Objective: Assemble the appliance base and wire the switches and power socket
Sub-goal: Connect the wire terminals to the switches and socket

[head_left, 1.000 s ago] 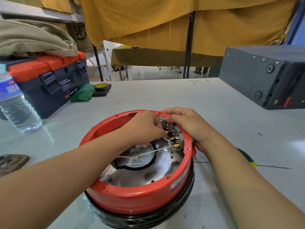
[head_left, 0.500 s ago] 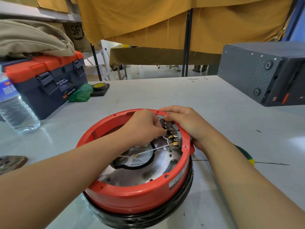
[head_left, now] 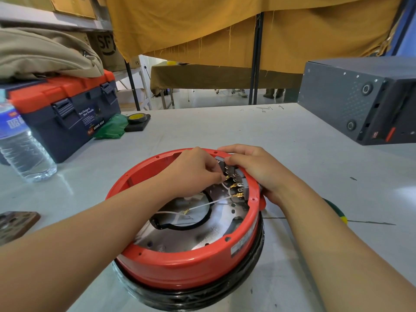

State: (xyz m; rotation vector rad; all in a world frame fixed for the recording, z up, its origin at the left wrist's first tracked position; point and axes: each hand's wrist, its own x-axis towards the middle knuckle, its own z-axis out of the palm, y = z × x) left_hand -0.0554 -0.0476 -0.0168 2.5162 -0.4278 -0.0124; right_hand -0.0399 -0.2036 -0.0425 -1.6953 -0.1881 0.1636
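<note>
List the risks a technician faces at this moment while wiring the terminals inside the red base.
1. The left hand pinches a brass connector beside other bare terminals; it could land on the wrong tab.
2. The white wire lies loose across the metal plate and might snag.
3. The right hand steadies the red base, which sits raised on a black ring and may shift.

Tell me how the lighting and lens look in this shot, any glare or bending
Head view: bright daylight from the gap under the yellow curtain, soft glare on the white table and the metal plate inside the red base; wide-angle bending stretches the forearms and tilts the grey case; the centre is sharp.
</note>
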